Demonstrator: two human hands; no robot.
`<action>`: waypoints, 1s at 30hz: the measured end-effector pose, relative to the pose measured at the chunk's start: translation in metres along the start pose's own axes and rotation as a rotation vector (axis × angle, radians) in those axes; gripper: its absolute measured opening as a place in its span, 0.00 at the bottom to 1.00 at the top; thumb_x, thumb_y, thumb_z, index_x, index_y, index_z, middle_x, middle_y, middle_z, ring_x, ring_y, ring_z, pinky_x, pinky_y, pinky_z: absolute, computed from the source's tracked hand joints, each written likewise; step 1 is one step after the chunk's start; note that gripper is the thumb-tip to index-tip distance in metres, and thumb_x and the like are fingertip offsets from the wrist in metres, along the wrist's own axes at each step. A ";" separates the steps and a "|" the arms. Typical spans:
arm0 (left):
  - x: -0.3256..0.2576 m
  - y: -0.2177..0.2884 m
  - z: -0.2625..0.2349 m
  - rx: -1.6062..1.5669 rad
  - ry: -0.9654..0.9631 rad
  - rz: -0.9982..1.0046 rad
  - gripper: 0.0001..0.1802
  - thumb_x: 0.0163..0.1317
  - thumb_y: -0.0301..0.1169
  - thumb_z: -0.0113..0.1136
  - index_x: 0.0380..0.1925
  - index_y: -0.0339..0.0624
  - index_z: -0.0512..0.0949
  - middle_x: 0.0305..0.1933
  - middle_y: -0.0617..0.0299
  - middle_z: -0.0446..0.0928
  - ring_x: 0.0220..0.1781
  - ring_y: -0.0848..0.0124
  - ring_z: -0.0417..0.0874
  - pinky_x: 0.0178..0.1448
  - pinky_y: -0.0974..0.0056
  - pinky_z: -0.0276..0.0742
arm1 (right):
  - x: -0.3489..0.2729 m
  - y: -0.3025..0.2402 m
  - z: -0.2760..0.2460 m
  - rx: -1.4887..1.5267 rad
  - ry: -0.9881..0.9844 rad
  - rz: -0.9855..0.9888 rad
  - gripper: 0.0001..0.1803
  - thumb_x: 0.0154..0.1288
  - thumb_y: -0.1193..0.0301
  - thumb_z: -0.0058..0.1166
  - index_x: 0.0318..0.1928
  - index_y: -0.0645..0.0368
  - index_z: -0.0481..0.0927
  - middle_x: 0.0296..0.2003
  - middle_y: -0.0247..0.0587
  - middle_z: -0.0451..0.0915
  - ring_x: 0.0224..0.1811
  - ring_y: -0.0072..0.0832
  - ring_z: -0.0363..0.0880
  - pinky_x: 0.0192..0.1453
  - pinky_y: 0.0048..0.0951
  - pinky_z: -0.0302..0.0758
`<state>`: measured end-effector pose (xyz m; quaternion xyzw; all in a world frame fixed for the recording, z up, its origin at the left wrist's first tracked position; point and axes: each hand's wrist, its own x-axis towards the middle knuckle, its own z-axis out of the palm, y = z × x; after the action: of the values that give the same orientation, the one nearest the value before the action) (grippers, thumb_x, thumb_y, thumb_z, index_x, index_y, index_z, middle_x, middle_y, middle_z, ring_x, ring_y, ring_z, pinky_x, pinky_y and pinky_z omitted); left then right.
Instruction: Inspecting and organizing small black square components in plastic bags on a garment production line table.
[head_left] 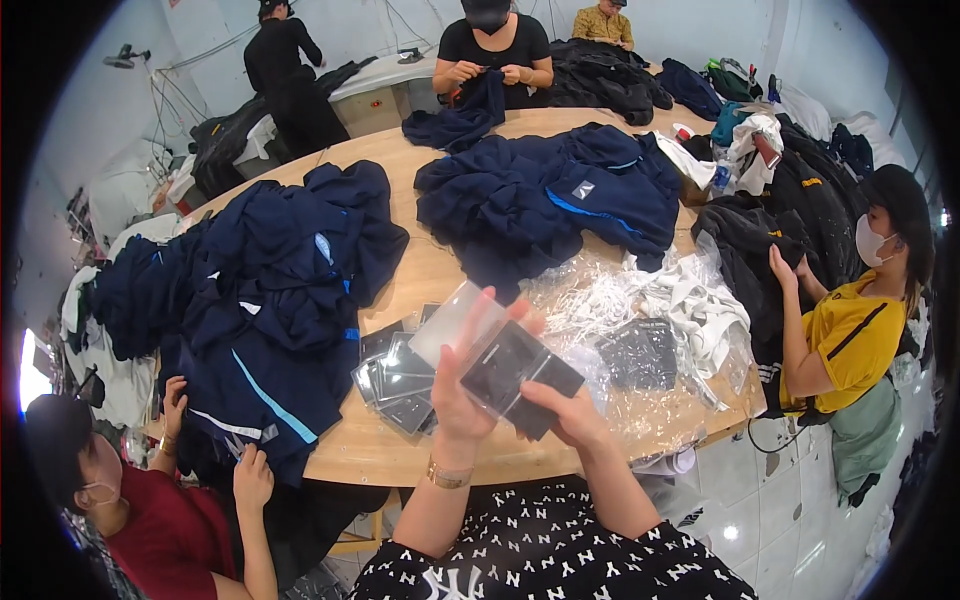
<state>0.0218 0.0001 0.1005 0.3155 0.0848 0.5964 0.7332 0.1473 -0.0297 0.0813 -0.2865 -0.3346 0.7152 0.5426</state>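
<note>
Above the table's near edge, my left hand (458, 402) grips a clear plastic sleeve (462, 318) and the left side of some flat black cards (507, 366). My right hand (575, 418) pinches the lower right part of the black cards between thumb and fingers. Whether the cards sit partly inside a sleeve, I cannot tell. Just left of my hands, several black cards in clear sleeves (397, 378) lie in an overlapping heap on the wooden table (400, 265). To the right, more black cards (640, 352) rest on or under crinkled clear plastic.
Dark navy garments pile up at the left (270, 240) and far middle (540, 195). White cords (600, 300) and clear plastic spread at right. Co-workers stand around: one in red (170, 530) at near left, one in yellow (850, 340) at right, others at the back.
</note>
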 end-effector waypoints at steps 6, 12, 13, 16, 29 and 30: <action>-0.004 -0.001 -0.003 -0.119 0.034 0.106 0.48 0.54 0.66 0.39 0.64 0.41 0.48 0.59 0.43 0.60 0.63 0.50 0.61 0.64 0.50 0.58 | 0.003 0.011 0.010 -0.027 0.058 0.062 0.18 0.59 0.66 0.54 0.46 0.64 0.68 0.28 0.38 0.74 0.15 0.21 0.72 0.08 0.19 0.65; 0.002 -0.009 -0.001 -0.126 0.074 0.170 0.48 0.55 0.66 0.36 0.63 0.37 0.50 0.51 0.51 0.66 0.55 0.59 0.67 0.61 0.55 0.60 | 0.015 0.041 0.011 0.068 0.378 -0.295 0.20 0.68 0.56 0.39 0.43 0.63 0.69 0.27 0.33 0.72 0.26 0.15 0.71 0.28 0.17 0.69; 0.001 -0.012 -0.004 -0.137 0.043 0.173 0.47 0.56 0.65 0.36 0.62 0.36 0.51 0.48 0.54 0.68 0.52 0.63 0.69 0.59 0.57 0.62 | 0.015 0.044 0.010 -0.049 0.411 -0.375 0.22 0.69 0.54 0.32 0.46 0.61 0.67 0.28 0.31 0.69 0.32 0.15 0.68 0.39 0.18 0.66; 0.002 -0.025 -0.002 -0.233 0.135 0.133 0.45 0.57 0.65 0.34 0.57 0.33 0.58 0.40 0.59 0.67 0.43 0.67 0.68 0.56 0.60 0.64 | 0.020 0.047 0.020 0.072 0.475 -0.453 0.23 0.69 0.52 0.30 0.50 0.59 0.63 0.31 0.32 0.67 0.35 0.17 0.66 0.43 0.19 0.65; 0.012 0.009 -0.018 -0.299 0.046 0.118 0.45 0.55 0.64 0.40 0.63 0.43 0.51 0.60 0.42 0.59 0.63 0.51 0.60 0.65 0.50 0.55 | 0.015 0.026 0.009 -0.220 0.229 -0.052 0.12 0.65 0.63 0.47 0.32 0.60 0.72 0.19 0.30 0.72 0.16 0.15 0.67 0.17 0.17 0.61; 0.012 0.011 -0.021 -0.264 0.010 0.111 0.44 0.56 0.62 0.41 0.64 0.45 0.49 0.61 0.42 0.58 0.63 0.52 0.60 0.66 0.50 0.54 | 0.012 0.023 0.011 -0.184 0.149 0.080 0.12 0.65 0.63 0.47 0.31 0.59 0.72 0.18 0.31 0.72 0.12 0.16 0.66 0.13 0.18 0.59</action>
<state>0.0050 0.0198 0.0930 0.2173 -0.0084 0.6436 0.7338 0.1226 -0.0246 0.0695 -0.4008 -0.3458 0.6793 0.5083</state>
